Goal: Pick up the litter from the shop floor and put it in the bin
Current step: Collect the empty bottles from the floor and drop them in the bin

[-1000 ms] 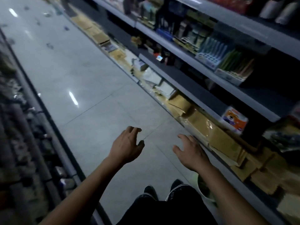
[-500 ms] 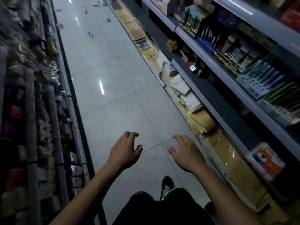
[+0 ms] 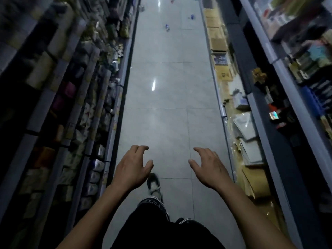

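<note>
Grey glossy tiled floor runs between stocked shop shelves. We see our left hand and right hand held out above it — fingers loosely curled, holding nothing. Small blue-and-white litter pieces lie far up the aisle — well apart from both hands.

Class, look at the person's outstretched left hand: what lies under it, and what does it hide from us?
Under the empty left hand lies grey tiled floor, with the toe of a black-and-white sneaker showing past its thumb side. The floor directly beneath the hand and forearm is covered, so unseen.
</note>
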